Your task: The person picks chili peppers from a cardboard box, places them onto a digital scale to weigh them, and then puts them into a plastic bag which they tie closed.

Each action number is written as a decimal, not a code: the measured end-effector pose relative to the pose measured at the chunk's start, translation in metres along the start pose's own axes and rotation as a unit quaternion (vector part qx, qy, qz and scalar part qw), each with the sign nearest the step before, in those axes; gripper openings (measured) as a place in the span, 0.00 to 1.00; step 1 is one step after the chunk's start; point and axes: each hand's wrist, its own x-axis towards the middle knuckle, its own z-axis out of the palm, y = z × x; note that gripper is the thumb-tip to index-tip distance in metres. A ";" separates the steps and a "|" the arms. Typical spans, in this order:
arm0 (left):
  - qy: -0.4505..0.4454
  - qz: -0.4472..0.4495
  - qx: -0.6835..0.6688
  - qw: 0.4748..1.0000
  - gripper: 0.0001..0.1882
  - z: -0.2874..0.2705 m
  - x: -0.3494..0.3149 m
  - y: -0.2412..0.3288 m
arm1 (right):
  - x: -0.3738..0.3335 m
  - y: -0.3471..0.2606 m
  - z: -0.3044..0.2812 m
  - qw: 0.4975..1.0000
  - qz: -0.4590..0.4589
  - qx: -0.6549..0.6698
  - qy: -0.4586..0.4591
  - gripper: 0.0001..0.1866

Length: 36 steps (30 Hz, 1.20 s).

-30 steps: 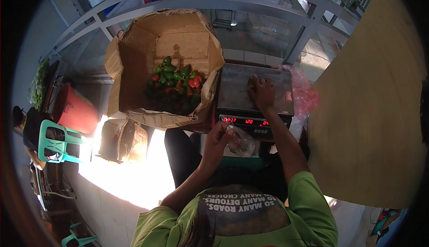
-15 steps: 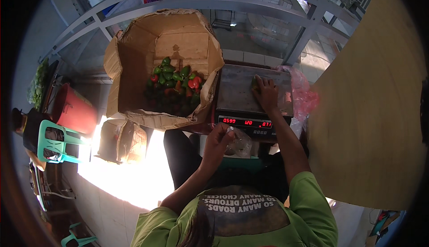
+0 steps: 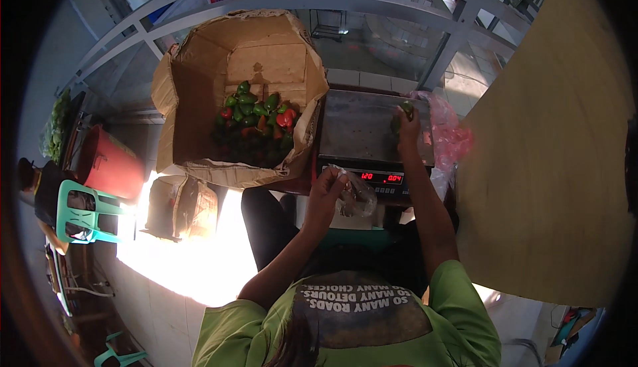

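Observation:
My right hand (image 3: 410,132) is closed around a green bell pepper (image 3: 407,106) over the right side of a digital scale's metal pan (image 3: 359,128). The hand covers part of the pepper. Just in front of the scale, my left hand (image 3: 323,195) pinches the top of a clear plastic bag (image 3: 361,199), which hangs below the scale's lit red display (image 3: 380,178). What the bag holds, if anything, is hard to make out. To the left of the scale, a large open cardboard box (image 3: 189,98) has green and red bell peppers (image 3: 271,102) at its bottom.
Pink plastic (image 3: 452,131) bunches at the scale's right edge, beside a tall curved tan panel (image 3: 545,168). On the left floor stand a small cardboard box (image 3: 199,209), a red bucket (image 3: 109,161) and a green plastic chair (image 3: 70,211) with a person beside it. A metal-framed glass partition (image 3: 372,1) runs behind.
My right hand has lifted the pepper from the pan and shifted slightly right. The scale's reading has changed. My left hand keeps its pinch on the bag, which has swung slightly.

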 end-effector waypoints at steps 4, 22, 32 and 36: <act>0.024 -0.012 0.012 1.000 0.07 -0.001 0.003 -0.004 | -0.021 -0.020 -0.024 0.807 0.341 0.466 -0.127 0.13; 0.068 0.023 0.082 0.994 0.07 0.019 -0.007 0.013 | -0.189 -0.124 -0.087 0.611 0.558 0.498 -0.258 0.19; 0.037 0.126 0.219 0.967 0.06 0.020 -0.011 0.008 | -0.195 -0.118 -0.084 0.582 0.570 0.512 -0.273 0.17; 0.026 0.242 0.325 0.914 0.07 0.013 -0.019 0.009 | -0.187 -0.104 -0.074 0.584 0.534 0.549 -0.268 0.16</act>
